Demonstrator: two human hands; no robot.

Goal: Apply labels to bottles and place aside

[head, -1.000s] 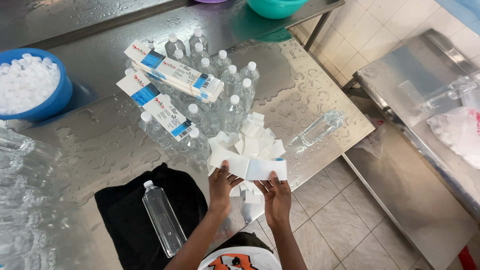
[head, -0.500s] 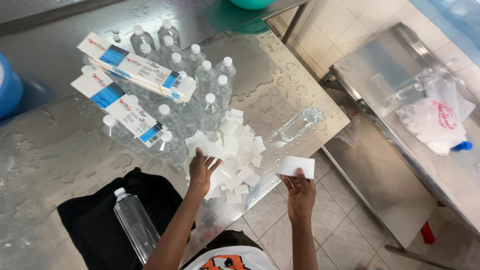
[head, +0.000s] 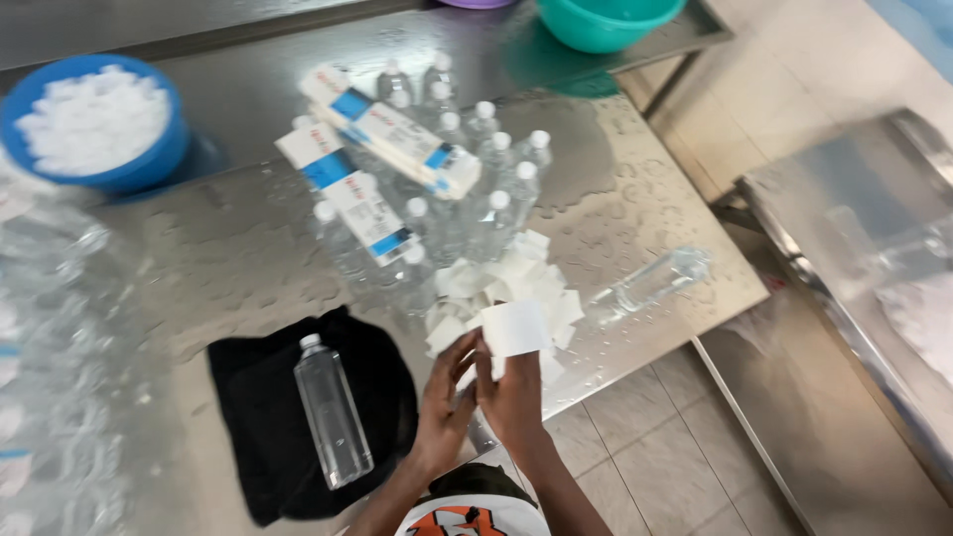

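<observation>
At the near edge of the wet steel table [head: 248, 258], both hands meet on one white label [head: 514, 328]. Right hand [head: 511, 392] pinches its lower edge, left hand [head: 447, 397] fingers curl against its left side. Just beyond lies the label pile [head: 506, 278]. Left of the hands, a clear bottle [head: 333, 409] rests on a black cloth [head: 268, 437]. Capped bottles [head: 467, 189] stand farther back.

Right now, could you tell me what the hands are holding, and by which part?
Both hands, left and right, hold one white rectangular paper label by its lower edge.
</observation>
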